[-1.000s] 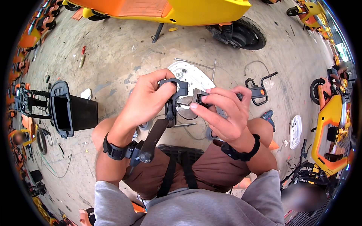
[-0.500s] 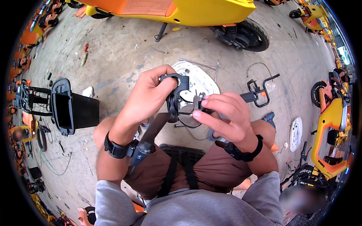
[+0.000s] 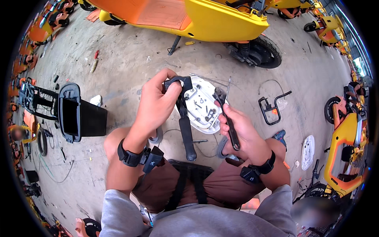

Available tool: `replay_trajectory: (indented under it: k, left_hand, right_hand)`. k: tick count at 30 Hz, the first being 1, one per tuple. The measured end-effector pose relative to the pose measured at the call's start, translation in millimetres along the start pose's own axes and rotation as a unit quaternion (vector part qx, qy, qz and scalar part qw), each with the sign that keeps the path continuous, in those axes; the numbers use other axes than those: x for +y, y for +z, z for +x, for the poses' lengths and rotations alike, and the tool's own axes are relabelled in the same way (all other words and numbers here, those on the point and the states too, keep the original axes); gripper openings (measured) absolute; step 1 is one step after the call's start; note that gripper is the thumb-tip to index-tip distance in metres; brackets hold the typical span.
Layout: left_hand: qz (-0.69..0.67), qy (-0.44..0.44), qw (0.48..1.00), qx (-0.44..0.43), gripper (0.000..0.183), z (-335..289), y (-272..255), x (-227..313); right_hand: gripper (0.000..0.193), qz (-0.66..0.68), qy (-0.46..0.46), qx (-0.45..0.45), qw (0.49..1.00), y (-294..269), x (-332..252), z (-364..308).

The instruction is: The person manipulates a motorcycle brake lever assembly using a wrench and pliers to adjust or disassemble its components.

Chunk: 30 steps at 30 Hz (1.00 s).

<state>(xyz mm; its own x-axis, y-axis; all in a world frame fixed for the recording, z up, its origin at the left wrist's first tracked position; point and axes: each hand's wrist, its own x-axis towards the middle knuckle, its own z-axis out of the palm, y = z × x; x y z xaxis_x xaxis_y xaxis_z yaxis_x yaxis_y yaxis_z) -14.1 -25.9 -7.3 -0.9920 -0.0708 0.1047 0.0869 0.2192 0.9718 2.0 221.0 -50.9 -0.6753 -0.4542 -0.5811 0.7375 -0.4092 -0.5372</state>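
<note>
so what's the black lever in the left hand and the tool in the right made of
The black lever looks like moulded plastic or coated metal: matte, even black, rounded edges, no shine, so it stays open. The tool in the right hand looks like dark steel: thin, flat, dull grey sheen. The left hand grips the lever's top.

Hands are coming apart: earlier both were bunched together on the black lever, now they're separated. Left hand point(image 3: 156, 104) is holding the lever point(image 3: 183, 114) alone, its long end hanging toward 6 o'clock. Right hand point(image 3: 241, 132) is moving off toward 3 o'clock, now gripping a dark wrench point(image 3: 226, 114) on its own.
</note>
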Motion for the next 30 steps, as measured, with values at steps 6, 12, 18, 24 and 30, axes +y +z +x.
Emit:
replay_trajectory:
  k: [6,12,18,24,30]
  left_hand:
    - [-0.03,0.033,0.998,0.037,0.01,-1,-3,-1]
    - [-0.027,0.058,0.997,0.043,0.01,-2,-17,8]
    - [0.005,0.09,0.995,0.036,0.011,-4,-15,3]
    - [0.031,0.114,0.993,0.019,0.012,-4,-15,3]
    - [0.093,0.171,0.981,0.008,0.014,-6,-16,5]
  right_hand:
    - [0.039,-0.22,-0.121,0.026,0.968,27,7,-26]
    - [0.035,-0.433,-0.207,-0.009,0.877,32,-18,-54]
    - [0.029,-0.535,-0.256,-0.02,0.805,36,-31,-47]
    - [0.025,-0.528,-0.261,-0.031,0.807,39,-29,-45]
    - [0.025,-0.525,-0.202,-0.02,0.827,40,-33,-47]
